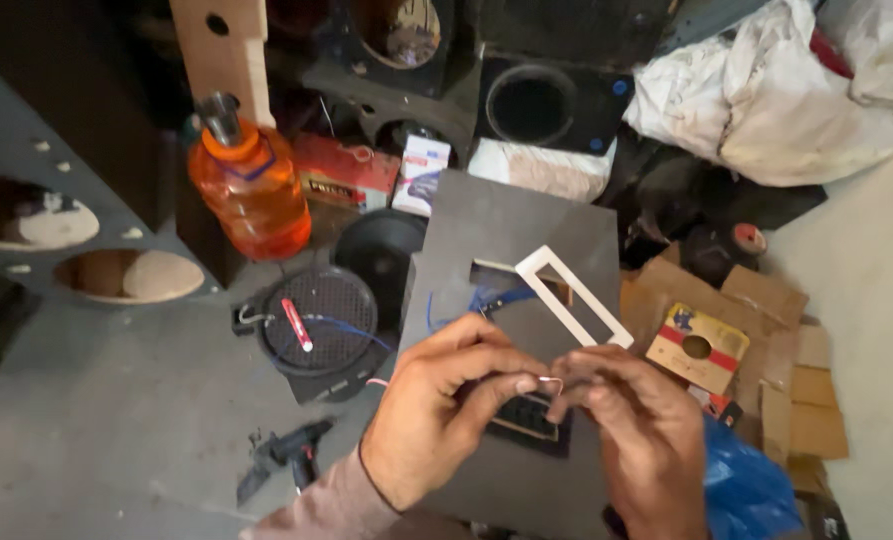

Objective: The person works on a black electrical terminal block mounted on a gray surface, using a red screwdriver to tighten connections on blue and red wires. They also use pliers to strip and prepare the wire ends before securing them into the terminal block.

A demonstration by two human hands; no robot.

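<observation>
At the far left a grey speaker panel (56,190) with round cut-outs leans at the edge of the view, and just right of it stands an orange water jug (251,190) with a metal cup over its neck. Nearer, on the grey concrete floor (96,420), a black glue gun (286,455) lies with open floor all around it. Right of that sits a round black speaker grille (318,322) with a red-handled tool (297,324) and thin blue wires lying on top.

The left hand (436,410) is curled nearly closed, thumb and forefinger pinched on one end of a thin pale wire (550,380). The right hand (636,430) meets it, fingers bunched and pinched on the same wire, so both fingertips are almost touching. The wire is held just above a grey board (526,230) that lies flat, running from near the hands out to the far boxes. The board has a rectangular slot cut in it, and a white rectangular frame (571,295) rests tilted over that slot, just beyond the hands. A small black vent-like part (528,420) sits on the board directly under the hands.

Right of the board lie flattened cardboard pieces (766,340) and a blue plastic bag (751,490) close by the right wrist, leaving little room on that side. White cloth bundles (766,90) fill the far right.
</observation>
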